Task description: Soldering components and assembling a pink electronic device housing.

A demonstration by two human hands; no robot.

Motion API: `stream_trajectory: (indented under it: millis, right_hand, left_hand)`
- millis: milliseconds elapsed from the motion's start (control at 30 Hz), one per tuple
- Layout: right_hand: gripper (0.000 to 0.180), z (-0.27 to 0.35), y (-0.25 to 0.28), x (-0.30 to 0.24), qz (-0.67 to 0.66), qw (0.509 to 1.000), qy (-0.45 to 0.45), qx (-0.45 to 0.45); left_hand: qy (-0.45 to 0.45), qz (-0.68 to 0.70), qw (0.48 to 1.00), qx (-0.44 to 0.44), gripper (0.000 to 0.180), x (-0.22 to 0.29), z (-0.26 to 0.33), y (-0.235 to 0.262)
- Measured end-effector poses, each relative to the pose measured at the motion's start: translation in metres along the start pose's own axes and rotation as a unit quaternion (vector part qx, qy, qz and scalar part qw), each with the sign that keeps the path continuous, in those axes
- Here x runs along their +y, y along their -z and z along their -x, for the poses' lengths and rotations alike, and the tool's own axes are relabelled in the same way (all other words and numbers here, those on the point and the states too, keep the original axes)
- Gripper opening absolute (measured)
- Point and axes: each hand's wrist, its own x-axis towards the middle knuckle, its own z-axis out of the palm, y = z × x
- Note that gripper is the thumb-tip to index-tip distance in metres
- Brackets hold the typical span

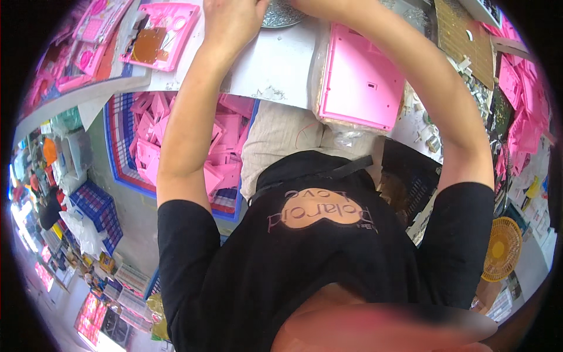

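Observation:
Both arms stretch forward to the far edge of the picture. My left hand is at the left rim of a round metal dish holding small shiny pieces, too small to name. On the dish's other side is my right hand, mostly cut off by the upper edge. The fingers of both hands are largely out of the picture, so whether they hold anything is hidden. A flat pink plastic panel lies under my right forearm. Left of my left hand sits a pink housing with a brown board and thin wires in it.
Below the white table, a blue and red crate is full of pink plastic parts. More pink housings lie at the far left. Small metal pieces are scattered at the right, near a yellow round basket.

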Motion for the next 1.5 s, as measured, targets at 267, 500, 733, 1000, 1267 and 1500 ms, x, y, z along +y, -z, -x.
stream_trajectory:
  millis: [267, 500, 733, 1000, 1267, 1500]
  right_hand:
    - [0.02, -0.024, -0.006, -0.004, -0.071, 0.995, 0.012, -0.073]
    - [0.016, -0.04, 0.002, 0.005, -0.08, 0.995, -0.019, -0.062]
    - [0.013, 0.031, 0.071, 0.049, -0.248, 0.964, -0.092, 0.002]
    - [0.01, 0.147, 0.13, 0.067, -0.326, 0.899, -0.257, -0.142]
    - [0.008, 0.14, 0.119, 0.068, -0.323, 0.909, -0.216, -0.151]
    - [0.009, 0.128, 0.121, 0.069, -0.288, 0.934, -0.135, -0.164]
  left_hand:
    - [0.043, 0.006, 0.998, 0.045, 0.016, -0.01, 0.008, 0.007]
    - [0.083, 0.038, 0.992, 0.088, 0.018, -0.007, 0.0, 0.009]
    - [0.15, 0.166, 0.972, 0.074, 0.017, -0.02, -0.005, 0.007]
    - [0.226, 0.509, 0.828, -0.065, 0.021, 0.018, 0.015, 0.018]
    - [0.243, 0.514, 0.816, -0.101, 0.018, 0.028, 0.041, 0.021]
    - [0.232, 0.514, 0.819, -0.105, 0.012, 0.029, 0.05, 0.021]
